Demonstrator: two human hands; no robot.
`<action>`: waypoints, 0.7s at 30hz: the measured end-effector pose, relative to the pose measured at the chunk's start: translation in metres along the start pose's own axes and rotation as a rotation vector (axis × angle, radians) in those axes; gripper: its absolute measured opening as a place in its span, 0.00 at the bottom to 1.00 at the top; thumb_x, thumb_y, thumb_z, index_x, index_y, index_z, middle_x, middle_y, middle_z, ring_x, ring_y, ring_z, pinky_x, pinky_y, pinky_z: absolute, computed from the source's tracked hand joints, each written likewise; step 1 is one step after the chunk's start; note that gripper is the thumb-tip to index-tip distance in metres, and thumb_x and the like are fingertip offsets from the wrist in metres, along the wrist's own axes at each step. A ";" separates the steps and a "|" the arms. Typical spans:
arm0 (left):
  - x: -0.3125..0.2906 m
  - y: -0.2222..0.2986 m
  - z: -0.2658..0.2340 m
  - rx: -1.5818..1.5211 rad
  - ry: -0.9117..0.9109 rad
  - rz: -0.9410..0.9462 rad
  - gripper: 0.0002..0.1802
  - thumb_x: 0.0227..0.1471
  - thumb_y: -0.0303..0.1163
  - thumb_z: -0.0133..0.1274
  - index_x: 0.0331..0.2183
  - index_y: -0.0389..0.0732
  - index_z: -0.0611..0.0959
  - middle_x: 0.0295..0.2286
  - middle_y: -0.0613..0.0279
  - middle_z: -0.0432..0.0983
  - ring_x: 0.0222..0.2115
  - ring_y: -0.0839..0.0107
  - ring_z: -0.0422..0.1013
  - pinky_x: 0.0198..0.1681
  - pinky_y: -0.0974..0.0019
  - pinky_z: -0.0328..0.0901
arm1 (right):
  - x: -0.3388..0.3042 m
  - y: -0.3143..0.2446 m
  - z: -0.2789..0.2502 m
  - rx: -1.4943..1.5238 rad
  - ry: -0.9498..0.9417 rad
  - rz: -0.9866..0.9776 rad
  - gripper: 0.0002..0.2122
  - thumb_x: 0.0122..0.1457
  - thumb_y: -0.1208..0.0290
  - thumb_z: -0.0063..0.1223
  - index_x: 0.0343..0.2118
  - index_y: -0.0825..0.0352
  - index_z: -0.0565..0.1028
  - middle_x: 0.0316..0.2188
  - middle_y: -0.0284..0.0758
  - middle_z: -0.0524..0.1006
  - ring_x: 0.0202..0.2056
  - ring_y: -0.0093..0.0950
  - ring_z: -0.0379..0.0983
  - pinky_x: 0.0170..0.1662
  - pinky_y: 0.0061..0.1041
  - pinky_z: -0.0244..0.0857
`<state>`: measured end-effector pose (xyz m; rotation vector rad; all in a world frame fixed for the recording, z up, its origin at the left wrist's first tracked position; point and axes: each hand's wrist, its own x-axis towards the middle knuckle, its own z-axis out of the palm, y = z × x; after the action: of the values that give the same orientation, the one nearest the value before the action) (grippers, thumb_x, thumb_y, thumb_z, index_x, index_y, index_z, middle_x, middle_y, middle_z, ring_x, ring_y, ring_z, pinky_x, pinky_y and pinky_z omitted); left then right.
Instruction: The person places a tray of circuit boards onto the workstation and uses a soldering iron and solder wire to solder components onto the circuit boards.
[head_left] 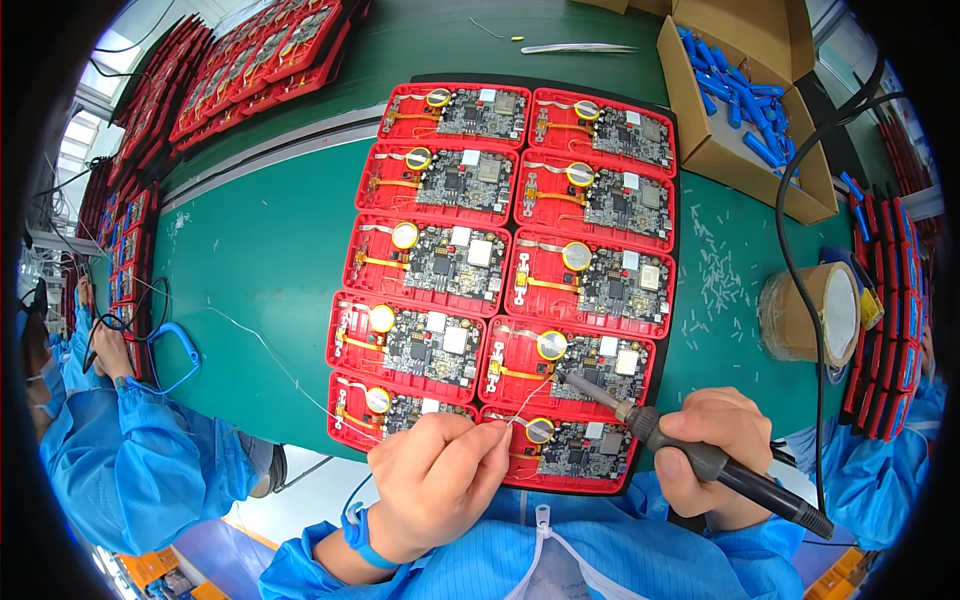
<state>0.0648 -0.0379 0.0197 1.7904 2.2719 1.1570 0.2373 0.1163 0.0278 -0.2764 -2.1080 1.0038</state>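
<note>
My right hand (pixel 712 440) grips a black soldering iron (pixel 650 430); its tip points up-left onto a red tray with a circuit board (pixel 570 365) in the right column, near a round yellow coin cell (pixel 552 345). My left hand (pixel 440 480) pinches a thin solder wire (pixel 527 405) that reaches toward the iron's tip. Under both hands lies the nearest red board tray (pixel 580 455). Several more red trays with boards (pixel 440 260) lie in two columns on a black mat on the green bench (pixel 260 260).
A cardboard box of blue cylinders (pixel 740 95) stands at the back right, a tape roll (pixel 810 312) at the right. Stacks of red trays (pixel 250 60) line the far left. Another person in blue (pixel 110 440) works at the left. The iron's black cable (pixel 800 250) arcs across the right.
</note>
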 end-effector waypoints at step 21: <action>0.008 0.003 -0.028 -0.195 -0.175 -0.100 0.14 0.34 0.17 0.58 0.30 0.38 0.80 0.23 0.62 0.67 0.23 0.69 0.66 0.23 0.71 0.60 | -0.010 -0.003 -0.009 0.038 0.029 0.033 0.12 0.42 0.74 0.57 0.30 0.70 0.70 0.09 0.33 0.67 0.07 0.25 0.60 0.12 0.22 0.51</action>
<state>0.0520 -0.0458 0.0450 1.6194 2.0481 1.1139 0.2505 0.1146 0.0281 -0.3057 -2.0623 1.0518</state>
